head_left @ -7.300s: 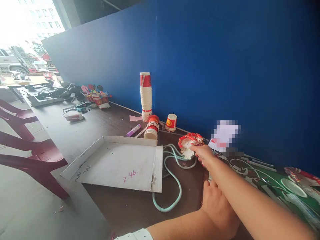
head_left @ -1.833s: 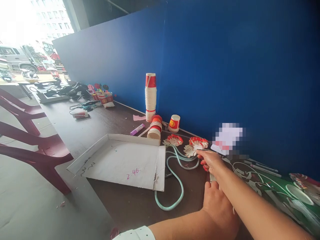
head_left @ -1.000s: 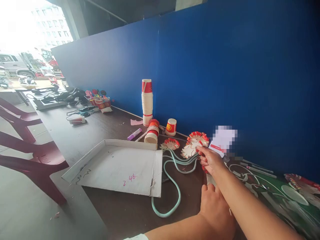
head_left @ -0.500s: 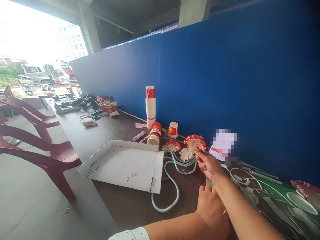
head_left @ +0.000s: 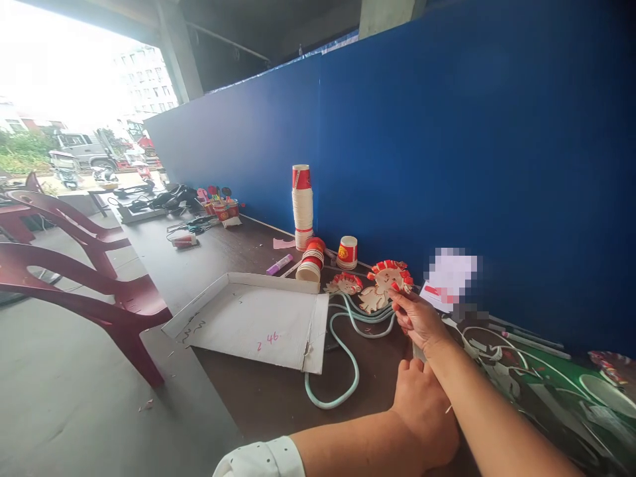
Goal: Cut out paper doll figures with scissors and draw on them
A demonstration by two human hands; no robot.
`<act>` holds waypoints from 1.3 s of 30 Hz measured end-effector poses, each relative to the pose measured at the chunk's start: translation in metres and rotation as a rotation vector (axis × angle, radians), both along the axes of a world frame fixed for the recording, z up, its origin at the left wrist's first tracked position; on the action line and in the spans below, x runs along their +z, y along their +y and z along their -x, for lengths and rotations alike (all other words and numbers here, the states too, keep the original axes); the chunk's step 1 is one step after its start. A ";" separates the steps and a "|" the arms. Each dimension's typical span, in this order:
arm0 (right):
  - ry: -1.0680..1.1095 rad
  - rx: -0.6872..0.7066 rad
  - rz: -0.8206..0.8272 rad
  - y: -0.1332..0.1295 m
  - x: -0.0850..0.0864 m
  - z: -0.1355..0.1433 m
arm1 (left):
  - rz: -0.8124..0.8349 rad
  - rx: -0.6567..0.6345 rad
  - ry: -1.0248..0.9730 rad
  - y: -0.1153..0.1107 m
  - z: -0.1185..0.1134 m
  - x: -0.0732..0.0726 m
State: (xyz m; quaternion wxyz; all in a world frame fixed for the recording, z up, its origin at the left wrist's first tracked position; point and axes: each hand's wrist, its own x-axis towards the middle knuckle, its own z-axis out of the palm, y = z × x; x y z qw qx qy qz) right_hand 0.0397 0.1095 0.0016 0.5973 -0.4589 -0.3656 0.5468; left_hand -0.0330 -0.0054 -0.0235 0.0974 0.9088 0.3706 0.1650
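Observation:
My right hand (head_left: 418, 322) reaches to the cut paper-cup pieces, its thumb and fingers pinched on a small red piece (head_left: 395, 287) in front of the larger fringed cup cutout (head_left: 390, 276). Below it, my left hand (head_left: 422, 401) rests near the table edge with its fingers curled; what it holds, if anything, is hidden. A smaller fringed cutout (head_left: 346, 283) lies to the left. Pale green cord (head_left: 355, 371) loops under and beside the cutouts.
A cardboard tray (head_left: 258, 324) lies left of the cord. Behind stand a tall cup stack (head_left: 303, 209), a tipped stack (head_left: 311, 262) and one upside-down cup (head_left: 346, 252). Cables and pens (head_left: 536, 346) lie at right. A blue partition (head_left: 447, 146) runs behind; red chairs (head_left: 134, 298) stand left.
The view has shifted slightly, so the scene sits a little further right and higher. Both hands keep nearly the same pose.

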 end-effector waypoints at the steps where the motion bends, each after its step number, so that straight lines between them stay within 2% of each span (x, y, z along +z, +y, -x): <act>1: 0.000 0.000 0.001 0.000 0.000 0.000 | 0.003 -0.002 0.005 0.000 0.000 0.000; 8: -0.003 -0.002 0.009 -0.002 0.003 0.001 | 0.040 -0.013 0.024 0.000 0.001 0.001; 19: -0.025 -0.010 0.018 -0.001 0.002 -0.002 | -0.004 -0.029 0.017 0.000 0.000 -0.001; 27: -0.027 -0.025 0.026 0.001 0.003 -0.001 | 0.071 -0.026 -0.018 0.000 0.002 0.006; 34: -0.003 -0.140 0.033 0.022 0.023 -0.012 | 0.150 -0.053 0.119 0.000 0.000 0.011; 39: 0.005 -0.183 0.071 0.037 0.037 -0.016 | 0.171 -0.053 0.092 0.000 -0.003 0.007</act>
